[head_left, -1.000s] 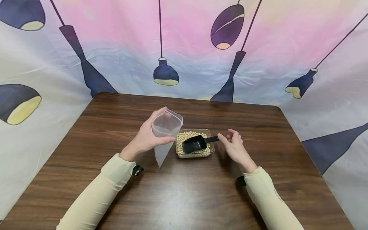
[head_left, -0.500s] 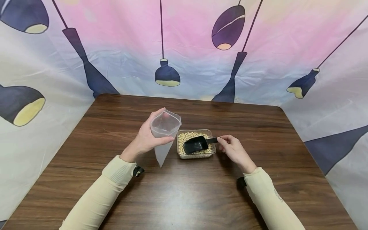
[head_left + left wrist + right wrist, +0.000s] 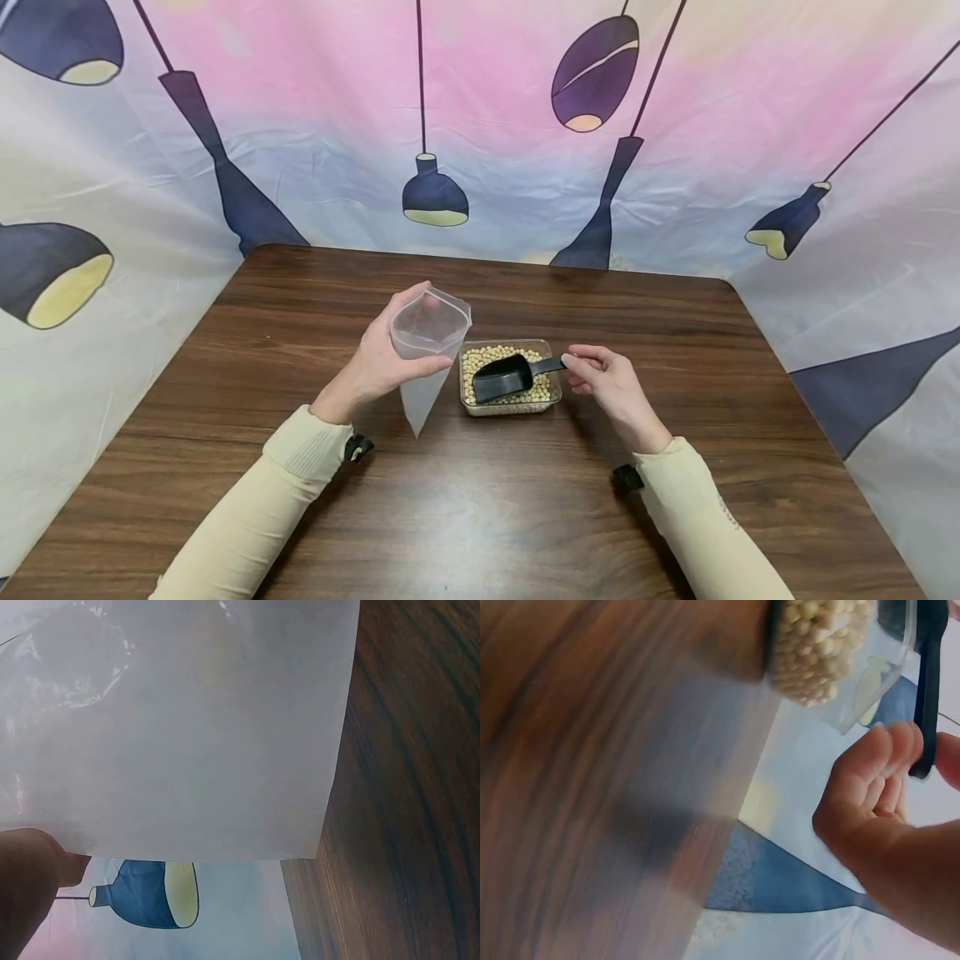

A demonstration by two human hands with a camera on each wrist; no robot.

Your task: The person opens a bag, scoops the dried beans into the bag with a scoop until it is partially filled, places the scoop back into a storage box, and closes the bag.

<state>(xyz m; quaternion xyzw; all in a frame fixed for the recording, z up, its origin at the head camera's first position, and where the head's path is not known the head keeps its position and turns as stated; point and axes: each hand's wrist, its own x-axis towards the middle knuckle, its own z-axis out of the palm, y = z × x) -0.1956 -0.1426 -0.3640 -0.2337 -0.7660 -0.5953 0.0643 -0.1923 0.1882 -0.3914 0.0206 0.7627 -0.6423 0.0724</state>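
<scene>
My left hand (image 3: 378, 354) grips a translucent plastic bag (image 3: 432, 325) near its top, fingers behind and thumb in front. The bag's mouth gapes open and its lower corner points down at the table; nothing shows inside. In the left wrist view the bag (image 3: 187, 735) fills most of the frame, with the thumb (image 3: 37, 859) at its edge. My right hand (image 3: 607, 383) pinches the handle end of a black scoop (image 3: 504, 378) between thumb and fingers. The scoop's bowl lies over soybean-like pale beans (image 3: 495, 354) in a clear rectangular container (image 3: 513, 408). The right wrist view shows the pinched handle (image 3: 928, 705).
The dark wooden table (image 3: 465, 517) reaches back to a hanging cloth (image 3: 510, 100) printed with lamps. The cloth also covers both sides. A black strap (image 3: 358, 447) sits at the left wrist, another strap (image 3: 627, 478) at the right.
My right hand's loose fingers have curled in at the scoop's handle, which it now pinches. The scoop has shifted slightly left and tilted. My left hand and the bag stay nearly still.
</scene>
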